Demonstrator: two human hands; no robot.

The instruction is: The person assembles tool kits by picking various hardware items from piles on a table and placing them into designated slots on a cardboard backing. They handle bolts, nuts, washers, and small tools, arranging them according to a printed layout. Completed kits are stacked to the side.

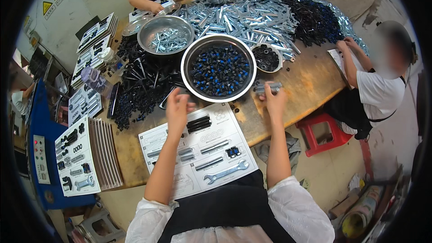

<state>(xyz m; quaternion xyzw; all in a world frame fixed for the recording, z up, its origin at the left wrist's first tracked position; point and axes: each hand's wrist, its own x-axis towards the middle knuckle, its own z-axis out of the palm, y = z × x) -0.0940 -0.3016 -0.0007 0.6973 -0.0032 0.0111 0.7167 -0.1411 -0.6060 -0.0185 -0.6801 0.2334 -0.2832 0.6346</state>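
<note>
My right hand (pixel 275 101) is closed around short silver metal tubes (pixel 268 87), just right of a large steel bowl (pixel 183 69) of small black screws with blue tips (pixel 220 69). My left hand (pixel 178 108), a little blurred, hovers over the upper left of a printed card (pixel 153 137); its fingers are apart and I see nothing in them. On the card lie black bolts (pixel 199 124), silver tubes (pixel 209 163), a small black-and-blue bundle (pixel 233 152) and an open-end wrench (pixel 226 172). My left forearm covers part of the card.
A second steel bowl (pixel 143 40) holds silver pins; a small bowl (pixel 280 65) holds black washers. Silver tubes (pixel 243 18) and black parts (pixel 148 72) are heaped around. Stacked filled cards (pixel 105 153) stand at left. Co-workers sit opposite and at right near a red stool (pixel 310 137).
</note>
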